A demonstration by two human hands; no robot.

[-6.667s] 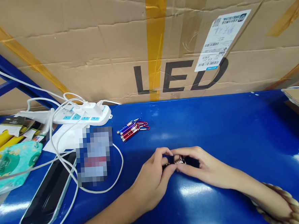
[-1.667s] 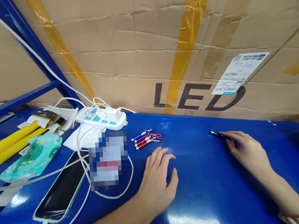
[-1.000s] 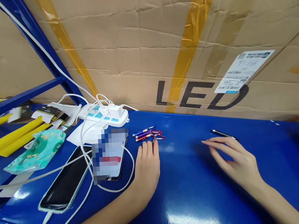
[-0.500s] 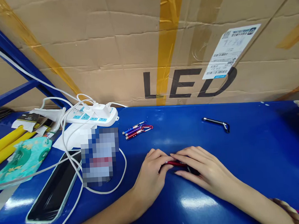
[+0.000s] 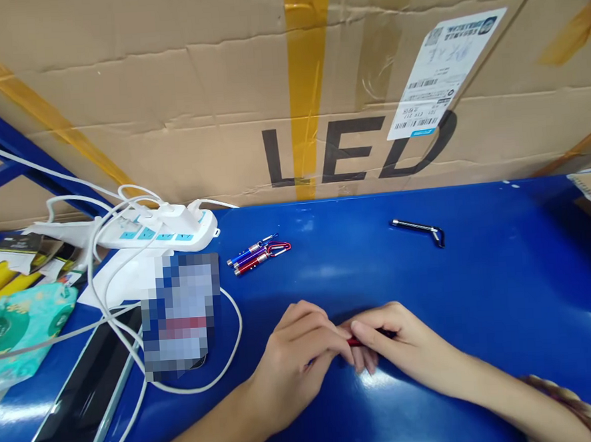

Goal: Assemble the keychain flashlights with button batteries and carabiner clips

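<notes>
A slim red tube (image 5: pixel 354 342) lies between my hands, mostly hidden by fingers. My right hand (image 5: pixel 400 338) closes on it, thumb on top and fingers curled beneath. From the other side my left hand (image 5: pixel 303 354) pinches at its left end, fingertips touching the right hand's fingers. Beyond the left hand lie a blue keychain light (image 5: pixel 245 253), a purple keychain light (image 5: pixel 252 255) and a red keychain light (image 5: pixel 251 264), side by side with small clips. Farther right on the table is a black keychain light (image 5: pixel 410 225) with a black clip.
A phone with a pale case (image 5: pixel 80 394) and a pixelated device (image 5: pixel 181 315) lie at left among white cables. Behind them is a white power strip (image 5: pixel 176 235), with a green packet (image 5: pixel 26 331) at far left. A large cardboard box (image 5: pixel 194 120) backs the blue table (image 5: pixel 504 288).
The camera view has shifted slightly. My right hand has turned, bringing its thumb on top and its fingers underneath the red tube. My left fingers have moved over the tube's end.
</notes>
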